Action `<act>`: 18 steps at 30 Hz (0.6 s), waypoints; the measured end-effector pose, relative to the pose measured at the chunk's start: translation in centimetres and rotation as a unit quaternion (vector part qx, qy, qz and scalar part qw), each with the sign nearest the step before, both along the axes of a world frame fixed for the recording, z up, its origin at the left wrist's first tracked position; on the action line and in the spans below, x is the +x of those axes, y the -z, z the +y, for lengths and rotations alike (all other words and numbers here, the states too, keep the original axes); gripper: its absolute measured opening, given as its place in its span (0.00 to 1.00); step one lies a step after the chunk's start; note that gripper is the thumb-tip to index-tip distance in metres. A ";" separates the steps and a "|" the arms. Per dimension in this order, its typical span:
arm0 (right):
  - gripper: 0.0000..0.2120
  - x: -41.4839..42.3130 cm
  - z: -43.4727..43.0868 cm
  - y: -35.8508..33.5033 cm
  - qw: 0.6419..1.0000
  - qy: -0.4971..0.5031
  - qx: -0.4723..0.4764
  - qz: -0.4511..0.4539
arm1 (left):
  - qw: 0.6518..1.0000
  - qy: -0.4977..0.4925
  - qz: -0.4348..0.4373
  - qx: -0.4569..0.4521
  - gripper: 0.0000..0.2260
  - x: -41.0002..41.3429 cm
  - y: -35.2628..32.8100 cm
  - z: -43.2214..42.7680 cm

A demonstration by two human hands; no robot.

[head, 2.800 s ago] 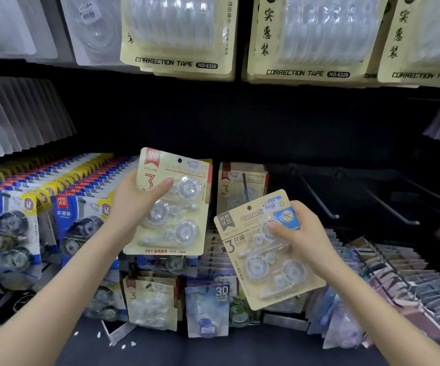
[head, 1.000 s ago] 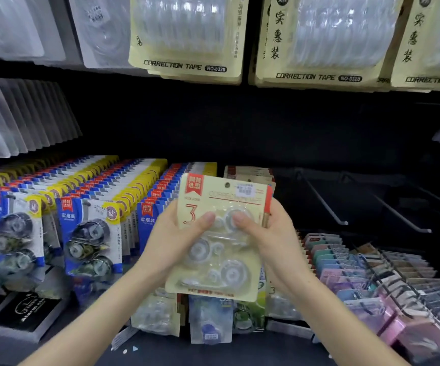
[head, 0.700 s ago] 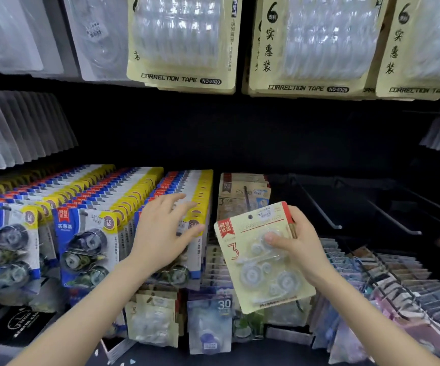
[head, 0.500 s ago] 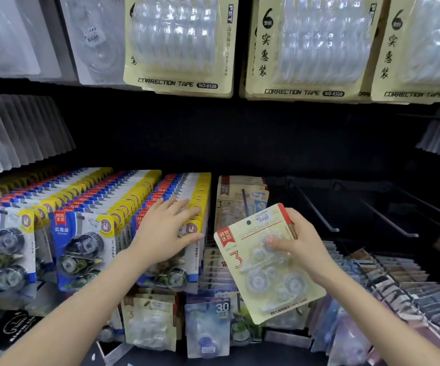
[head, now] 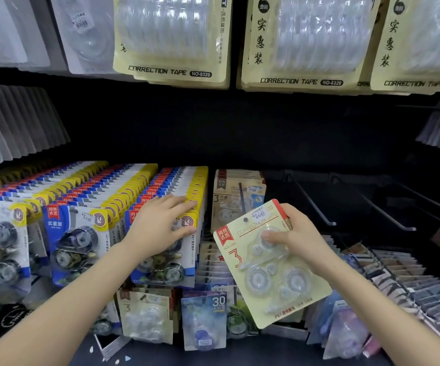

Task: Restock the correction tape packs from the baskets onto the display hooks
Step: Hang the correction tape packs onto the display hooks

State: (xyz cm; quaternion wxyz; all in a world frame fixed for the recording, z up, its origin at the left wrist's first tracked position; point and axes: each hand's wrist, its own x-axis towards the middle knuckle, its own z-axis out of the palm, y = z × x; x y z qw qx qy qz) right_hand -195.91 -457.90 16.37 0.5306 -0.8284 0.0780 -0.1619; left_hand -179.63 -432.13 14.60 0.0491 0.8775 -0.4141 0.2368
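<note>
Before the lower row of the display (head: 240, 133), in the head view, the right hand (head: 300, 239) pinches a cream correction tape pack (head: 266, 268). Its thumb is on the clear blister and its fingers are curled behind the card, with the pack tilted and clear of every hook. The left hand (head: 158, 225) lies straight-fingered on the front blue-and-yellow pack (head: 166, 268), just left of the matching cream packs (head: 236, 196) on their hook. Two bare hooks (head: 312, 200) stand toward the display's right edge. The pack looks light, with a stiff but bendable card and a slick blister. Gripping the card near its punched hole should steer it best.
</note>
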 end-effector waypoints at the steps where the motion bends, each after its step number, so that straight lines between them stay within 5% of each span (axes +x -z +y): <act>1: 0.15 0.3 -0.1 0.3 1.000 -0.001 0.004 -0.002 | 1.000 0.001 0.003 -0.005 0.35 0.0 0.2 0.0; 8: 0.14 4.1 -1.2 2.9 0.983 -0.007 0.181 -0.021 | 0.983 -0.025 0.066 -0.172 0.40 -0.5 -0.4 -0.3; 13: 0.15 8.2 -1.7 3.8 0.965 0.027 0.257 -0.039 | 0.983 -0.078 0.095 -0.134 0.48 0.2 -0.3 -0.3; 18: 0.13 11.5 -2.4 3.7 0.968 0.071 0.236 -0.049 | 0.986 -0.084 0.098 -0.109 0.48 0.3 -0.3 -0.3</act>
